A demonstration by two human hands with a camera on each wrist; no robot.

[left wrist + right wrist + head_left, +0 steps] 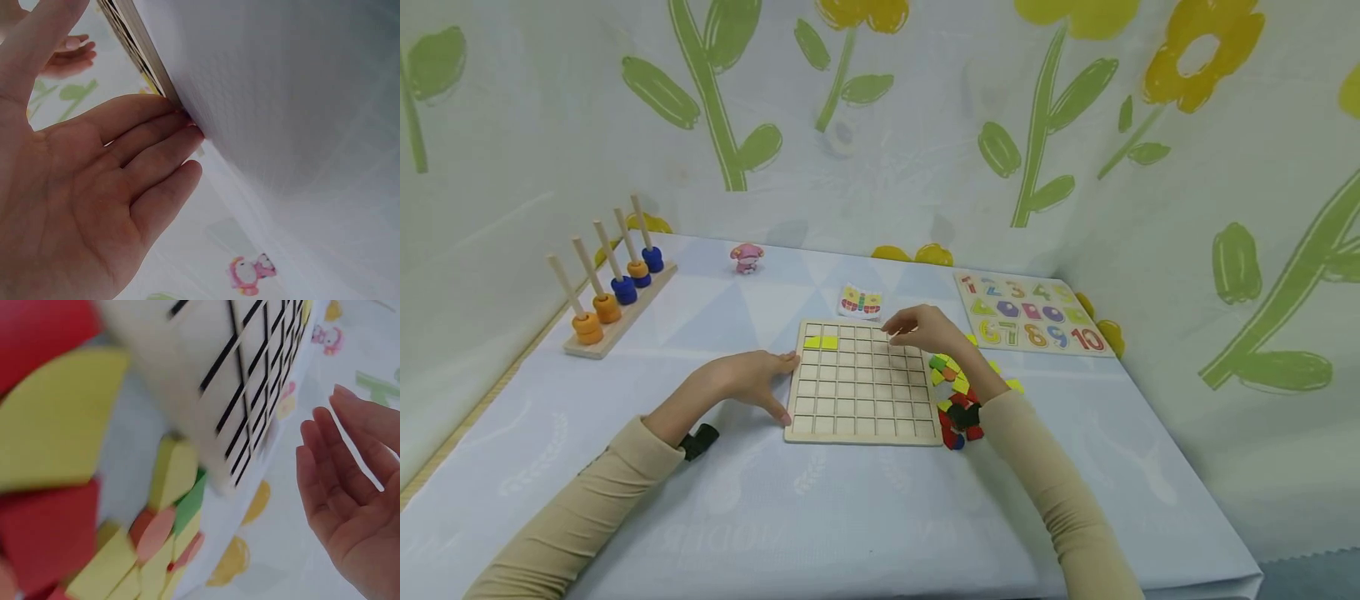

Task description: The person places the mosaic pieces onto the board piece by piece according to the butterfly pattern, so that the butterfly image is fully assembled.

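Your right grip (923, 327), empty and loose, hung near the grid board's (865, 387) far-right corner; your left grip (748, 379), unclenched, touched its left edge.

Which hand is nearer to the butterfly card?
Right. The right hand hovers over the far right corner of the grid board, close to the card; the left hand touches the board's left edge, farther away.

Your head view is bright and evenly lit, with a faint, soft-edged shadow toward 5 o'clock on the tablecloth (850, 517). Your left wrist view is dimmer, shading the palm of your left hand (75, 194) and greying the cloth at 2 o'clock. In your right wrist view, the large yellow piece (53, 419) at 9 o'clock is out of focus.
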